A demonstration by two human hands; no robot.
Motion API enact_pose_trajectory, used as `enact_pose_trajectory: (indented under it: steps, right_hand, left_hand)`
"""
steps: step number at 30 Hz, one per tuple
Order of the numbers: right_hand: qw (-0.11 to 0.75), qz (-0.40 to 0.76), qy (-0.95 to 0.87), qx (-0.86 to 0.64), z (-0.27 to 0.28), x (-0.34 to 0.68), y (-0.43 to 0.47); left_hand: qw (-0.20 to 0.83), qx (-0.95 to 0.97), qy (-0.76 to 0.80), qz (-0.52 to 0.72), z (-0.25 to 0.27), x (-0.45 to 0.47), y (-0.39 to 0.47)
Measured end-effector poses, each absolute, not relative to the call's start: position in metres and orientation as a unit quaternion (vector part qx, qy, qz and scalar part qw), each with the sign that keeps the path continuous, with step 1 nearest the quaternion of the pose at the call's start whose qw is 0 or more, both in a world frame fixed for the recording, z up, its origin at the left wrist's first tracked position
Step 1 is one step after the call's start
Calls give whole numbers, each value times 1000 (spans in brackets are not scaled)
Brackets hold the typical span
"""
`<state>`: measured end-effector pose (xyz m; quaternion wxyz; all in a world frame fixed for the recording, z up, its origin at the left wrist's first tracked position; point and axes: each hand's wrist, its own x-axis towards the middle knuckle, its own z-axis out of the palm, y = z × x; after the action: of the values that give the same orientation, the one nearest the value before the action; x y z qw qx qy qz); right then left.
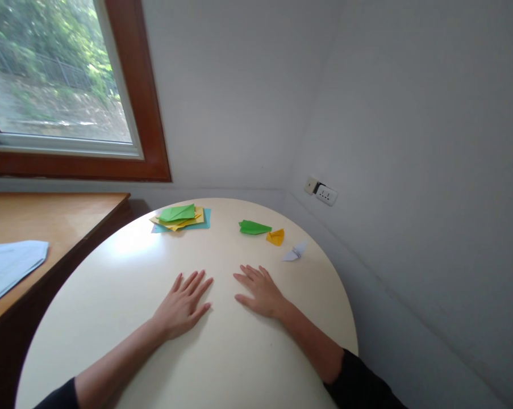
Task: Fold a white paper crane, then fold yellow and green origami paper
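Note:
My left hand (183,307) lies palm down on the round cream table (222,363), its fingers spread and nothing in it. Palm down to its right, my right hand (258,291) also rests with fingers apart and holds nothing. Beyond the right hand sit a folded green paper piece (255,228), a small folded orange paper piece (275,237) and a white folded paper figure (295,252) with pointed ends. Farther from the left hand, near the back rim, is a pile of green folded paper (177,213), yellow paper (199,215) and blue paper (207,218).
At left stands a brown wooden desk (69,213) with a light blue folded cloth (13,267) on it. A wood-framed window (154,113) is above. Close on the right, the white wall (430,170) carries a power socket (326,195).

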<state>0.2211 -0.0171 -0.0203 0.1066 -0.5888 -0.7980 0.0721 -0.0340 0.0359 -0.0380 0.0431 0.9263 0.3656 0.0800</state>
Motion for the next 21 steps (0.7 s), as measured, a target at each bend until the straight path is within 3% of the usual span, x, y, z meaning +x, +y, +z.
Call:
enact_pose_trajectory:
  steps: [7,12,21]
  right_hand:
    - [208,-16,-749,-629,-23,214,16]
    - [249,-66,-700,-666,-25,216,61]
    - [308,-109,-603,-728,-40,245,129]
  left_hand:
    - [78,898,374,219,-32,-15,42]
    - [248,792,446,334,-24,11,61]
    - [319,701,500,397,-22,21,76]
